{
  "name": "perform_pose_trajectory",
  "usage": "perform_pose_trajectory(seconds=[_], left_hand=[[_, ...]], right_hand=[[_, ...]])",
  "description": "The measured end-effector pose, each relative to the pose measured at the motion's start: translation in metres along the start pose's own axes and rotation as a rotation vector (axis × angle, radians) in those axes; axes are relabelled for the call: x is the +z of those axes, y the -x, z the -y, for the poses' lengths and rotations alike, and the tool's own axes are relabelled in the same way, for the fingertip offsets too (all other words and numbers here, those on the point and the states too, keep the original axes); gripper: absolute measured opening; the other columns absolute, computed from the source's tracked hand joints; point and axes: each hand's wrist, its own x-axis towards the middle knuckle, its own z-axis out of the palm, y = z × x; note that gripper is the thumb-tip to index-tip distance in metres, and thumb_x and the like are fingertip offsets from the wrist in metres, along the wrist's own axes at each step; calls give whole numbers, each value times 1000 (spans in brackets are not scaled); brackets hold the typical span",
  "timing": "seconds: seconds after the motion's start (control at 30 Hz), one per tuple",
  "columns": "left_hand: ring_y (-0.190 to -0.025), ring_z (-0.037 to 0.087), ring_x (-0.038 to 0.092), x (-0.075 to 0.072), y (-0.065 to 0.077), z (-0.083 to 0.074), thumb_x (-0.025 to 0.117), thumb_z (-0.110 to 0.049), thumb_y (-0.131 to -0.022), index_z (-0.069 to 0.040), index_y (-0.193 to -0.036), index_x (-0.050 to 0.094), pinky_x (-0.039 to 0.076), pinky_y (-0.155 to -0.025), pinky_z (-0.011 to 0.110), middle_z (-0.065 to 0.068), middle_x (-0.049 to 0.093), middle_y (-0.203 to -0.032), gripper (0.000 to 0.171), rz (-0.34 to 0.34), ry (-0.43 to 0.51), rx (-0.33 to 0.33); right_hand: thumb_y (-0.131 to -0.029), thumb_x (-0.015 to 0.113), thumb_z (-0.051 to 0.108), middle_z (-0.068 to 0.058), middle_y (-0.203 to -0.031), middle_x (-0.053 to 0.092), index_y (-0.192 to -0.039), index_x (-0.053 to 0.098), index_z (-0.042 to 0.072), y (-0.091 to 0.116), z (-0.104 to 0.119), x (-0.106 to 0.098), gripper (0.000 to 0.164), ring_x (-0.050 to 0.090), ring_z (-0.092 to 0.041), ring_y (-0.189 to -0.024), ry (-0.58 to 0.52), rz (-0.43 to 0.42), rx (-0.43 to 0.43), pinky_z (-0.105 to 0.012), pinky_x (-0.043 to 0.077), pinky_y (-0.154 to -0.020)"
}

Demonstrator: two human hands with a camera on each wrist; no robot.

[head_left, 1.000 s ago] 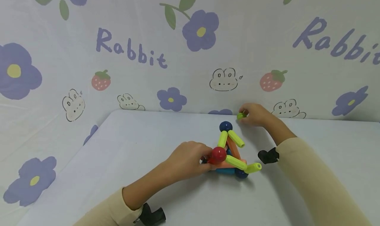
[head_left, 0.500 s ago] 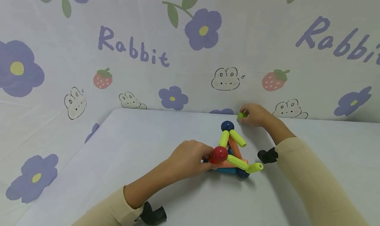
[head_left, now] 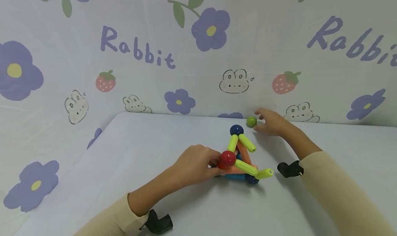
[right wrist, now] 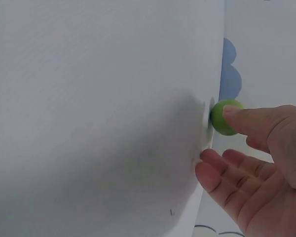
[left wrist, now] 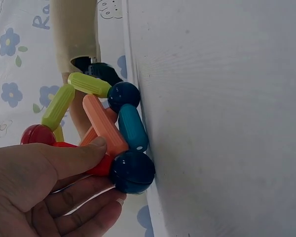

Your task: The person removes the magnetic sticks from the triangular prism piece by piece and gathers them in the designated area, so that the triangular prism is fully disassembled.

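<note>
My left hand [head_left: 193, 165] pinches a red rod [left wrist: 101, 167] between thumb and fingers. That rod belongs to a small magnetic stick-and-ball structure standing on the table. The structure has a red ball [head_left: 228, 158], dark blue balls [left wrist: 133, 172], orange rods [left wrist: 106, 126], a teal rod [left wrist: 133, 127] and yellow-green rods [head_left: 246, 167]. Two yellow-green rods stick out with free ends. Near the table's back edge lies a green ball [head_left: 251, 122]. Beside it my right hand [head_left: 273, 123] has its fingers spread. Its thumb overlaps the ball in the right wrist view; whether they touch I cannot tell.
A white table [head_left: 149, 143] carries everything. Behind it hangs a printed cloth [head_left: 139, 81] with flowers, rabbits and strawberries. Black wrist devices [head_left: 159, 223] jut from both sleeves close to the tabletop.
My right hand has let go of the green ball and drawn slightly right, its fingers parting. The ball stays at the back edge. The left hand keeps its hold on the structure.
</note>
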Motion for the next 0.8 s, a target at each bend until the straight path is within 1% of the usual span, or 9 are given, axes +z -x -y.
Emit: perform_pose_trajectory(seconds=[0.1, 0.2, 0.27, 0.33, 0.43, 0.5, 0.57, 0.7, 0.8], left_hand=[[-85, 9, 70, 0, -1, 1, 84, -25, -84, -8, -105, 77, 52, -78, 20, -1, 76, -91, 28, -1, 21, -3], [-86, 8, 71, 1, -1, 1, 84, -24, -84, -8, -106, 77, 52, -79, 19, -1, 76, -92, 28, 1, 46, -10], [-86, 7, 71, 2, -2, 2, 84, -24, -84, -8, -107, 77, 52, -79, 19, -1, 76, -93, 29, 0, 69, -16], [-84, 6, 71, 2, -2, 3, 84, -23, -84, -8, -108, 77, 52, -77, 19, -1, 76, -91, 29, -2, 97, -17], [-79, 3, 68, 3, -3, 7, 84, -21, -83, -8, -107, 77, 51, -72, 18, -2, 75, -88, 28, -1, 140, -17], [-76, 1, 66, 4, -4, 9, 84, -20, -84, -7, -106, 77, 51, -69, 17, -4, 75, -84, 27, 3, 167, -19], [-74, 0, 65, 4, -4, 11, 84, -20, -84, -7, -106, 77, 51, -69, 17, -4, 74, -83, 26, 7, 199, -25], [-75, 2, 68, 4, -4, 14, 83, -18, -85, -5, -108, 76, 53, -70, 18, -3, 75, -85, 27, 8, 266, -41], [-77, 5, 69, 4, -5, 15, 83, -17, -85, -5, -110, 76, 53, -72, 19, -1, 75, -86, 28, 9, 298, -51]], right_hand=[[-93, 68, 16, -34, -132, 50, -141, 41, -9, 11, -5, -2, 60, 57, -43, -109, 12, -7, 0, -48, 57, -83], [-93, 69, 16, -35, -130, 52, -139, 43, -10, 27, -4, -4, 59, 57, -46, -110, 38, -20, -36, -52, 55, -85], [-92, 70, 16, -33, -126, 56, -135, 48, -10, 40, 0, -6, 54, 58, -46, -110, 64, -24, -68, -54, 54, -87], [-91, 71, 15, -28, -117, 63, -128, 56, -7, 54, 7, -8, 45, 60, -42, -105, 82, -5, -96, -53, 54, -85], [-92, 72, 14, -13, -100, 69, -114, 66, 0, 75, 18, -13, 28, 64, -30, -92, 94, 99, -143, -43, 57, -77], [-91, 72, 14, -2, -93, 68, -107, 68, 5, 90, 24, -18, 18, 62, -21, -86, 84, 196, -183, -37, 55, -72], [-90, 72, 14, 4, -89, 66, -103, 68, 10, 105, 31, -24, 14, 60, -16, -83, 50, 293, -228, -33, 54, -69], [-86, 78, 20, 8, -86, 64, -107, 65, 16, 130, 44, -31, 24, 59, -14, -83, -34, 427, -265, -31, 53, -67], [-84, 81, 28, 9, -86, 64, -113, 62, 18, 142, 50, -31, 36, 59, -14, -84, -55, 468, -256, -31, 53, -67]])
